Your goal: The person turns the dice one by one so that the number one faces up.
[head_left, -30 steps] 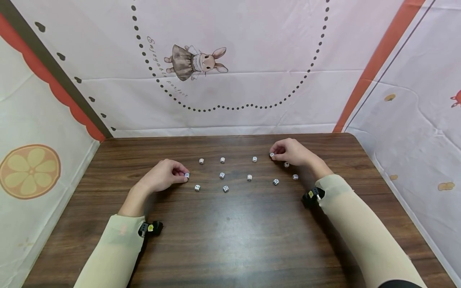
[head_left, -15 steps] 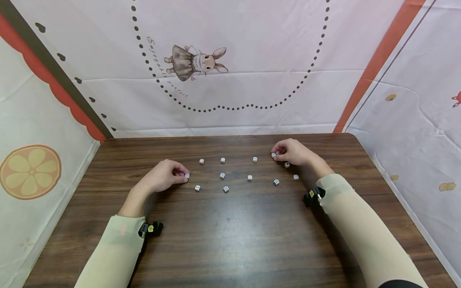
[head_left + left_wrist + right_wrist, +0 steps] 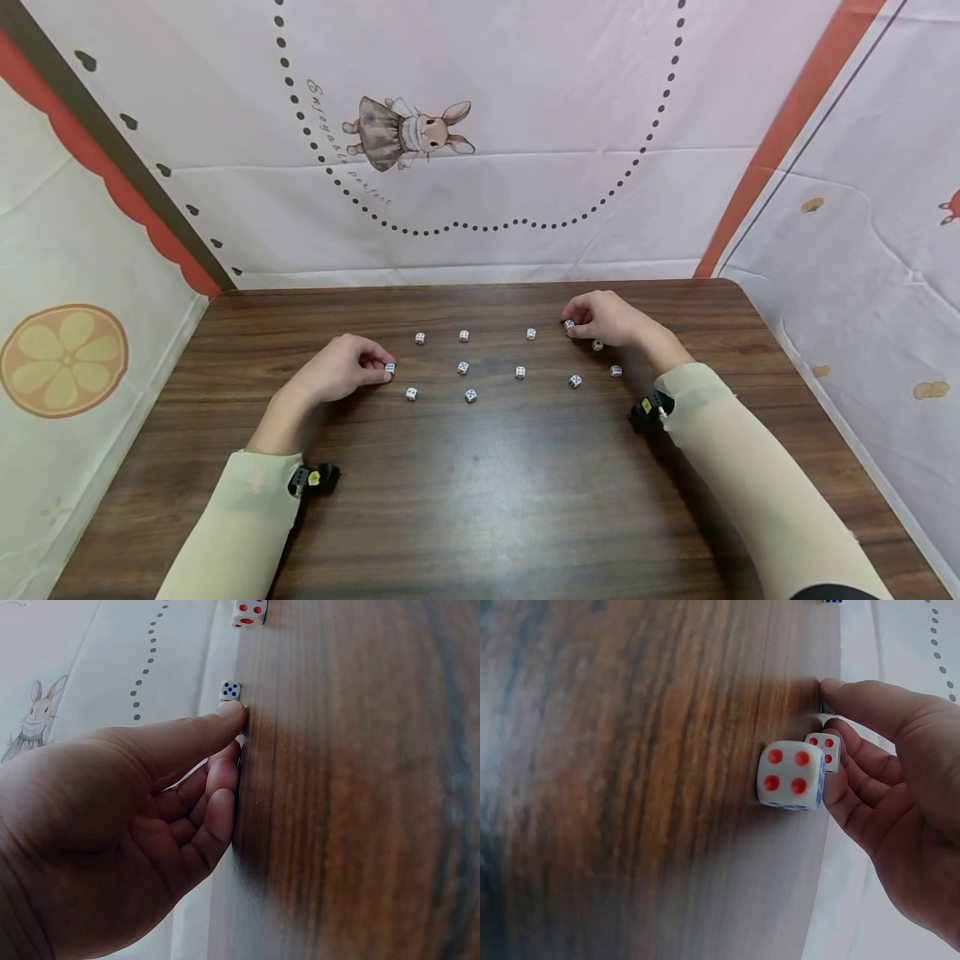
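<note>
At the left end of a loose spread of white dice, my left hand [image 3: 341,367] pinches a die [image 3: 389,368] between thumb and fingertips, low over the wooden table. My right hand [image 3: 607,318] pinches another die [image 3: 569,324] at the far right of the spread; in the right wrist view the fingertips mostly hide it. Just under the right hand lies a die [image 3: 597,345], seen beside the curled fingers as a red-dotted die [image 3: 823,752]. Closer to that wrist camera sits a die with four red dots [image 3: 791,775]. A blue-dotted die [image 3: 230,691] shows at the left thumb tip.
Several more dice lie between the hands, among them one at the back [image 3: 464,336], one in the middle [image 3: 521,372] and one in front [image 3: 471,396]. The brown table [image 3: 480,492] ends at a printed cloth backdrop [image 3: 525,192].
The die at my right fingertips has shifted very slightly to the right. My left hand and the loose dice have stayed in place.
</note>
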The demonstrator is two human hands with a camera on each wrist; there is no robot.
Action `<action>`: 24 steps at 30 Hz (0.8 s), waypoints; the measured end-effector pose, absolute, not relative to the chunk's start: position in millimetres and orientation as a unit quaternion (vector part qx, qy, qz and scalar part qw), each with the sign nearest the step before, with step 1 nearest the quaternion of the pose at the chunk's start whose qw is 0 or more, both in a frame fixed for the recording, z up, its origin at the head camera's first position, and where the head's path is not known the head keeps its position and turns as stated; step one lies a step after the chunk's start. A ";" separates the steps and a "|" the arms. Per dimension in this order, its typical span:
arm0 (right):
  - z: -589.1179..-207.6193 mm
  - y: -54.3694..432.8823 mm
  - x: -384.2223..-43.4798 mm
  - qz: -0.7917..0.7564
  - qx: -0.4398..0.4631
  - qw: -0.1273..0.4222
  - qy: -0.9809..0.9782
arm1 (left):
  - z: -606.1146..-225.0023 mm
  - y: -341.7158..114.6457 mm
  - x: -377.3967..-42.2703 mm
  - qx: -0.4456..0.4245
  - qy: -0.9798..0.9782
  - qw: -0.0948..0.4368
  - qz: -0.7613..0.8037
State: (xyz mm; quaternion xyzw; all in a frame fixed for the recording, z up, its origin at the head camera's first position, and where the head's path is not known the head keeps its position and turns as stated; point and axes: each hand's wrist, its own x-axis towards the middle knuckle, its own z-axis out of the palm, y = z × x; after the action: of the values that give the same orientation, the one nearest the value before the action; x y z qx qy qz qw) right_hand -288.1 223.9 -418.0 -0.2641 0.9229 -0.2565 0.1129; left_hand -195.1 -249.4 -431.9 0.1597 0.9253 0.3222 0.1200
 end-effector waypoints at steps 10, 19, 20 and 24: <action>-417.7 221.4 -286.1 -0.265 -0.274 0.110 0.918 | -432.2 -249.4 -195.2 0.159 0.924 0.122 0.325; -418.1 220.8 -285.9 -0.278 -0.272 0.106 0.915 | -433.0 -249.7 -196.2 0.162 0.925 0.118 0.324; -418.5 221.0 -285.9 -0.279 -0.271 0.107 0.915 | -432.9 -249.6 -196.3 0.162 0.925 0.117 0.324; -418.5 221.9 -286.1 -0.276 -0.267 0.106 0.917 | -432.6 -249.2 -196.2 0.163 0.925 0.117 0.323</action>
State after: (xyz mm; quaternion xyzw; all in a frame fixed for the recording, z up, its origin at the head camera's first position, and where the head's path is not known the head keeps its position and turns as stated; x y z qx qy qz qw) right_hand -286.1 221.9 -418.5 -0.2667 0.9172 -0.2763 0.1060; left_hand -196.2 -249.2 -432.6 0.1626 0.9249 0.3234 0.1165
